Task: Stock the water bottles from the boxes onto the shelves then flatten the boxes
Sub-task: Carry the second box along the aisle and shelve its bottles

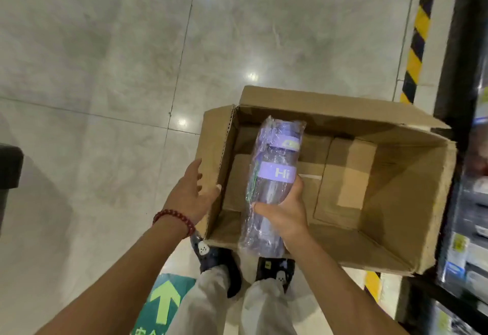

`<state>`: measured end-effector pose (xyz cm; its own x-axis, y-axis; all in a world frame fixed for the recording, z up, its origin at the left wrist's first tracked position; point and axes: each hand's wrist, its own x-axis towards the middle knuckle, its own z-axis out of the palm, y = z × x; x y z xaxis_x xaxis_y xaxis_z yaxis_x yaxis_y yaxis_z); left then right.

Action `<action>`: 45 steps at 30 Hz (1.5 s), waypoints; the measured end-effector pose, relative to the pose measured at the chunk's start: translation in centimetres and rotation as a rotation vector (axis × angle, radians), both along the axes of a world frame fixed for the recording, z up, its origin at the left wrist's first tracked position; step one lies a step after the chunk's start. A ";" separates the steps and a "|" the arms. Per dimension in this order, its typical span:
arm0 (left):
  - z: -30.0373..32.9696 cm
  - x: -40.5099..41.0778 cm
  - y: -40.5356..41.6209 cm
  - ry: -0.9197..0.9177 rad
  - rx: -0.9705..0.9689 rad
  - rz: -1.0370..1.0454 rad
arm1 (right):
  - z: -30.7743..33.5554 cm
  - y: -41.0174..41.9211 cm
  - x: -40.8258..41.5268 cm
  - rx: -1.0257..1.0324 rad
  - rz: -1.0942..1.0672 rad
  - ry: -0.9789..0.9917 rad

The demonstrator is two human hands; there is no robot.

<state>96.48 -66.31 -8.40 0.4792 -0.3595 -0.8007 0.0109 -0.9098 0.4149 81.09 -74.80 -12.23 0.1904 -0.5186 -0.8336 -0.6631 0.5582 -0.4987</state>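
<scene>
An open brown cardboard box [390,192] stands on the floor in front of my feet, with nothing else showing inside it. My right hand [284,212] grips a purple water bottle [274,176] wrapped in clear plastic, held above the box with its cap pointing away from me. A purple band on the bottle reads "Hi". My left hand [191,193] rests with relaxed fingers against the box's left flap, thumb over its edge. A red bead bracelet sits on my left wrist.
Black shelving [472,176] with blurred goods runs down the right edge, right beside the box. Yellow-black hazard tape [420,31] marks the floor along it. Glossy grey tiles [92,70] spread to the left. A green arrow sticker [163,303] lies by my feet. A dark object [9,165] sits at far left.
</scene>
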 end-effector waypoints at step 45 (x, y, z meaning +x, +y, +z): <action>67.8 -52.4 23.3 1.203 -0.711 -1.417 | 69.8 57.1 -41.4 -1.094 -1.569 0.595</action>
